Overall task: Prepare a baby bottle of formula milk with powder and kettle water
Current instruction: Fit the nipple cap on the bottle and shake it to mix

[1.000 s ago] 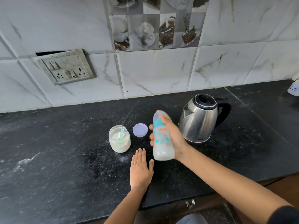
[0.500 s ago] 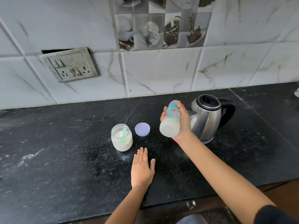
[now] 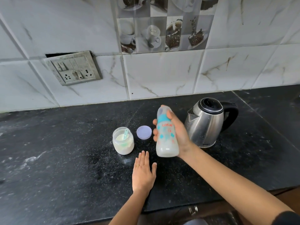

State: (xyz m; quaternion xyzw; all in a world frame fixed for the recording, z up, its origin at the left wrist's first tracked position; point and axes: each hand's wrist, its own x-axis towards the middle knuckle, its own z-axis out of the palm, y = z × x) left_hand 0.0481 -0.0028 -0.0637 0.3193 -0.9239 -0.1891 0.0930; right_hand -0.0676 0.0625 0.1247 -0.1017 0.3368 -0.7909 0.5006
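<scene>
**Bottle held up over the counter, milk inside**

On the wall at the left sits a switch panel (image 3: pixel 73 69), above the black counter (image 3: pixel 48 159). Near the middle of the counter stands an open jar (image 3: pixel 123 142) of white powder with a pale green scoop (image 3: pixel 126 137) resting inside it. Its round lid (image 3: pixel 144 132) lies flat just beside it, to the right.

In front of the lid, the left hand (image 3: pixel 143 175) rests palm down on the counter, fingers straight and together, thumb spread out, a ring on one finger. It holds nothing.

The right hand (image 3: pixel 178 133) grips the baby bottle (image 3: pixel 166 144), fingers and thumb wrapped round its middle. The bottle is nearly upright, capped, lifted clear of the counter, with milky white liquid in it.

Behind the right hand stands a steel kettle (image 3: pixel 206 125), lid closed, spout facing left and black handle facing right.
</scene>
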